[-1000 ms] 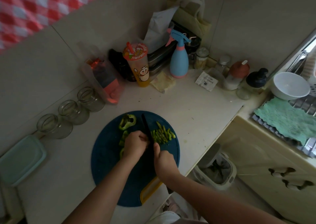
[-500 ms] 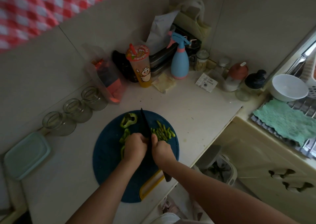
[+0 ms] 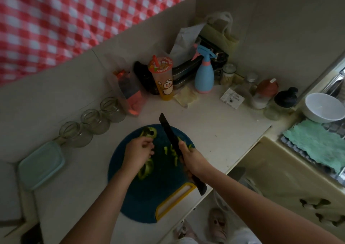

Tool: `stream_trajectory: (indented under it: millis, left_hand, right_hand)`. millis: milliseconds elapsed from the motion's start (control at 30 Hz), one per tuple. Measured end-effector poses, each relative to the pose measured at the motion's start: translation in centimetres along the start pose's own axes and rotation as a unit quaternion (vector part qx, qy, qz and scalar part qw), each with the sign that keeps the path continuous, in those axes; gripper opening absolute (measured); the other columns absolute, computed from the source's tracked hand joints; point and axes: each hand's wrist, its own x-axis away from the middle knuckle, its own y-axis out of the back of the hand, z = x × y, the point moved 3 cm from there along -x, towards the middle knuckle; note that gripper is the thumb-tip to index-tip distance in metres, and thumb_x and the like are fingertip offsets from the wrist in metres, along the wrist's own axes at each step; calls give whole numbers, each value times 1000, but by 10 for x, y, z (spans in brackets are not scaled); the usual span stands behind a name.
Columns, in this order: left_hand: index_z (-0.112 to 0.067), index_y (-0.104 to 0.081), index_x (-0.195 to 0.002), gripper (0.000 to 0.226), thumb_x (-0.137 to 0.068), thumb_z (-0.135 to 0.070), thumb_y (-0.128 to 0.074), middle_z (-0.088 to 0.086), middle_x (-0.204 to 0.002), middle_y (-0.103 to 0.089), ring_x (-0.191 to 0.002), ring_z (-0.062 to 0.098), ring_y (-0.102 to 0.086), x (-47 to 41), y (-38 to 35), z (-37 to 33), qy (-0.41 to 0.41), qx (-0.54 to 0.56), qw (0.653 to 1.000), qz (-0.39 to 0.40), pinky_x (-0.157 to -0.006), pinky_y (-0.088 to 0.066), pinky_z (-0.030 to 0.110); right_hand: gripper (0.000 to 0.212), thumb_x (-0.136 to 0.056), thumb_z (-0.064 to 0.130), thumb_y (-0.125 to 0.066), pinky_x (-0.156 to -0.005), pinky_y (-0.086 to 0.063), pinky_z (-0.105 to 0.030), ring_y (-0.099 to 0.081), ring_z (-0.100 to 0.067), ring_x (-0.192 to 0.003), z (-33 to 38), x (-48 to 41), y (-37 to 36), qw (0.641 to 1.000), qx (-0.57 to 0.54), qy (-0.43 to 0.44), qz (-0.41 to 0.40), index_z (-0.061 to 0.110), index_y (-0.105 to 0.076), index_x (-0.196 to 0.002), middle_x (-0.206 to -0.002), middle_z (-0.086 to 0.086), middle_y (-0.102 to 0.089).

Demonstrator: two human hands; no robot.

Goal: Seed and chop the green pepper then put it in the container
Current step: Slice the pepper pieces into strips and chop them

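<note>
A round dark blue cutting board (image 3: pixel 130 199) with a yellow handle lies at the counter's front edge. On it are a green pepper ring (image 3: pixel 149 132) at the far side, a larger pepper piece (image 3: pixel 146 170) under my left wrist, and chopped green pepper strips (image 3: pixel 172 151) near the blade. My left hand (image 3: pixel 138 153) rests over the board with fingers curled near the ring; whether it grips a piece I cannot tell. My right hand (image 3: pixel 193 159) grips a black knife (image 3: pixel 169 131), its blade lifted and pointing away. A pale green lidded container (image 3: pixel 42 164) sits at the left.
Three glass jars (image 3: pixel 93 121) line the wall left of the board. An orange drink cup (image 3: pixel 162 77), a blue spray bottle (image 3: pixel 204 75), condiment jars and a white bowl (image 3: pixel 324 106) stand behind and to the right. A green cloth (image 3: pixel 315 143) lies on the drying rack. The counter edge runs just right of the board.
The knife has lifted off the board, blade now pointing away over the far edge. My left hand moved left and back toward the pepper ring. The camera view tilted up slightly.
</note>
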Motion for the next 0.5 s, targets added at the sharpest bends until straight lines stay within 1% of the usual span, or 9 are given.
stream_trajectory:
  millis: [67,100,133,200,233,267,300,400,500]
  left_hand:
    - [-8,-64,-109,21,-89,-9,-58,9,-100,-68,-77,14,-61,0,18,5,-24,-74,995,-61,-71,-50,27]
    - [-8,-64,-109,22,-87,-11,-61,10,-103,-68,-81,14,-60,-1,27,8,-21,-105,991,-82,-74,-46,25]
    - [-6,-62,-111,28,-86,-16,-65,12,-107,-67,-87,15,-59,-3,33,13,1,-127,988,-87,-76,-44,23]
    - [-4,-59,-117,44,-82,-30,-70,13,-116,-64,-101,22,-60,-5,37,22,72,-158,983,-52,-81,-42,24]
    - [-4,-59,-116,49,-80,-36,-71,12,-115,-63,-106,25,-58,-6,36,25,102,-165,981,-26,-83,-42,26]
    - [-5,-60,-112,49,-79,-39,-72,11,-111,-63,-107,26,-58,-5,32,27,123,-161,979,-4,-85,-43,27]
    - [-5,-60,-111,50,-78,-40,-73,10,-109,-63,-107,26,-58,-4,27,27,132,-152,979,10,-86,-45,29]
    - [-1,-52,-127,65,-77,-36,-74,14,-126,-57,-113,27,-56,-3,14,24,130,-134,982,10,-87,-44,29]
    - [-2,-53,-124,57,-79,-29,-74,14,-125,-58,-112,26,-56,-5,8,19,115,-152,982,-9,-82,-41,26]
  right_hand:
    - [57,-97,56,-26,-44,-36,-24,-42,-13,-44,-7,2,0,1000,3,-2,9,13,-46,-67,-57,-4,-44]
    - [56,-97,57,-27,-45,-36,-25,-42,-14,-44,-10,4,0,1000,1,-7,10,14,-46,-66,-57,-4,-43]
    - [56,-97,57,-28,-44,-35,-25,-41,-15,-42,-14,5,-1,1000,-9,-14,12,13,-45,-66,-56,-5,-42]
    - [54,-96,56,-31,-39,-33,-22,-37,-14,-35,-20,8,-3,999,-42,-29,16,11,-43,-68,-52,-4,-38]
    - [53,-96,55,-32,-38,-32,-21,-36,-14,-32,-21,10,-3,998,-53,-29,20,11,-42,-70,-51,-4,-36]
    - [52,-96,55,-33,-38,-31,-20,-34,-13,-31,-22,11,-5,998,-56,-27,22,11,-41,-72,-51,-3,-35]
    - [51,-96,55,-32,-37,-31,-20,-34,-12,-31,-24,12,-6,998,-52,-21,24,11,-40,-72,-51,-3,-35]
    - [54,-97,55,-31,-36,-31,-20,-36,-12,-29,-25,14,-7,999,-34,-4,28,10,-40,-68,-49,-3,-36]
    - [56,-97,55,-30,-36,-30,-19,-36,-15,-29,-28,17,-4,999,-25,-4,32,9,-39,-67,-46,-4,-34]
